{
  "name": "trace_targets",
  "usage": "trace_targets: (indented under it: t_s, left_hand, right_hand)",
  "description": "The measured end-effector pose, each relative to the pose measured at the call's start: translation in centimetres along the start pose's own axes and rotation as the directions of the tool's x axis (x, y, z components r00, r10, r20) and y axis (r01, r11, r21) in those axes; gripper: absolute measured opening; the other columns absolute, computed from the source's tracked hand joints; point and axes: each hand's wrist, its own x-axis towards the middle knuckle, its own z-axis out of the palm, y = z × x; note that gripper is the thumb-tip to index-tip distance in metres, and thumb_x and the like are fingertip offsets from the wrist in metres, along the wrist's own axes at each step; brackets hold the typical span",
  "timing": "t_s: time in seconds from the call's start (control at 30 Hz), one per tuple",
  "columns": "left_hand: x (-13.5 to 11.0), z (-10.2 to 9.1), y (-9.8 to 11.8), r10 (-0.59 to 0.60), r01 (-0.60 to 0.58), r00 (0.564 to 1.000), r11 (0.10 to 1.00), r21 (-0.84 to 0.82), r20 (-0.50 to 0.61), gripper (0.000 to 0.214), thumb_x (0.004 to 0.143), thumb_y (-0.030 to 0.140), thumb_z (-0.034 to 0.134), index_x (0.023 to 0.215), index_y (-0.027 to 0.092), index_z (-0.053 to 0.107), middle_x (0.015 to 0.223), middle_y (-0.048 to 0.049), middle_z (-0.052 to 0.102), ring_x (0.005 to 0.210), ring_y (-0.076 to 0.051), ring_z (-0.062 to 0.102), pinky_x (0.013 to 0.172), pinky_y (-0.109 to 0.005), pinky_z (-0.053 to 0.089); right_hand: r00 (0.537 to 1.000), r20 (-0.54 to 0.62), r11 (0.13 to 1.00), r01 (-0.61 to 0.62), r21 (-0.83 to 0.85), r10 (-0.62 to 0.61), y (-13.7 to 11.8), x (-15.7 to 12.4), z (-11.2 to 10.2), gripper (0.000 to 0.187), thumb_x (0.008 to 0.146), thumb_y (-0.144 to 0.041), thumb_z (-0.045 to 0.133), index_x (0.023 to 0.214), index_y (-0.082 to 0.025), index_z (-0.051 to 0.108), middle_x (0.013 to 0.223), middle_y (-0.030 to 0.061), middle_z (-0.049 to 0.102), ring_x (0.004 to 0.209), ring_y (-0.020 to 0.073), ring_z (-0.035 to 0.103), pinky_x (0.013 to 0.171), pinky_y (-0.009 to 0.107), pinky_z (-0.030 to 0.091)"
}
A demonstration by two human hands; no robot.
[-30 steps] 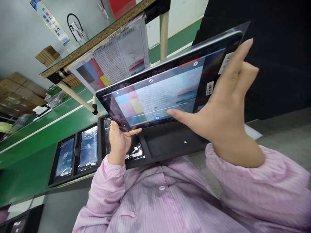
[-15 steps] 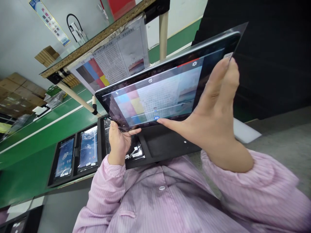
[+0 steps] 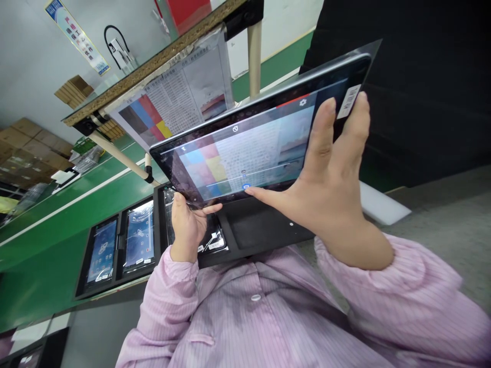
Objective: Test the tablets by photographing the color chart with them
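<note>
A tablet point(image 3: 249, 151) in a clear film tilts in front of me, its lit screen showing a camera picture of the chart behind it. My left hand point(image 3: 188, 225) is closed on its lower left corner, thumb in front and fingers underneath. My right hand point(image 3: 330, 179) lies across the right end with its fingers spread. Its thumb tip is at the blue round button near the screen's lower edge. One finger reaches the right edge beside a white barcode label point(image 3: 348, 101). Beyond the tablet hangs the printed chart point(image 3: 172, 87), with colour blocks, text and a landscape photo.
Below sits a black tray point(image 3: 253, 230) with compartments; several hold tablets point(image 3: 138, 236) in clear film. A shelf board point(image 3: 164, 61) on pale pipes point(image 3: 254, 61) carries the chart. Black cloth point(image 3: 422, 102) hangs at right. Cardboard boxes point(image 3: 28, 148) are stacked far left.
My right hand's fingers have spread apart and shifted slightly left, uncovering the barcode label. The thumb stays at the blue button. The tablet's right end has dipped a little; my left hand keeps its hold.
</note>
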Motion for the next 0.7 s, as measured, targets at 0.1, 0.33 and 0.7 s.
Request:
trace_targets:
  t_s: [0.1,0.33,0.7]
  left_hand:
    - [-0.1,0.1,0.0,0.009,-0.009,1.000,1.000,-0.016,0.004,0.050,0.082,0.066,0.068,0.106,0.022,0.068,0.095,-0.0028,0.075,0.073,-0.019,0.076,0.057,-0.033,0.066]
    - [-0.1,0.2,0.1,0.009,-0.009,1.000,1.000,-0.026,0.001,0.050,0.080,0.065,0.070,0.106,0.022,0.068,0.095,-0.0025,0.076,0.072,-0.019,0.076,0.056,-0.033,0.066]
    - [-0.2,0.3,0.1,0.001,-0.001,1.000,1.000,-0.013,-0.013,0.051,0.081,0.065,0.069,0.110,0.023,0.067,0.093,-0.0025,0.076,0.072,-0.020,0.076,0.056,-0.033,0.066]
  right_hand:
    - [0.998,0.048,1.000,-0.031,0.003,0.031,-0.4,0.1,-0.4,0.123,0.074,-0.078,0.069,0.162,-0.031,-0.003,0.162,0.0116,-0.006,0.151,0.0447,0.001,0.121,0.069,0.015]
    - [0.988,0.136,0.997,-0.072,-0.037,0.077,-0.9,0.4,-1.2,0.118,0.079,-0.076,0.065,0.160,-0.030,-0.008,0.162,0.0102,-0.014,0.151,0.0456,-0.004,0.120,0.070,0.015]
    - [0.981,0.157,0.990,-0.127,0.054,0.117,-0.8,0.4,-1.1,0.118,0.076,-0.076,0.068,0.161,-0.032,0.000,0.162,0.0052,-0.015,0.150,0.0472,-0.009,0.120,0.072,0.008]
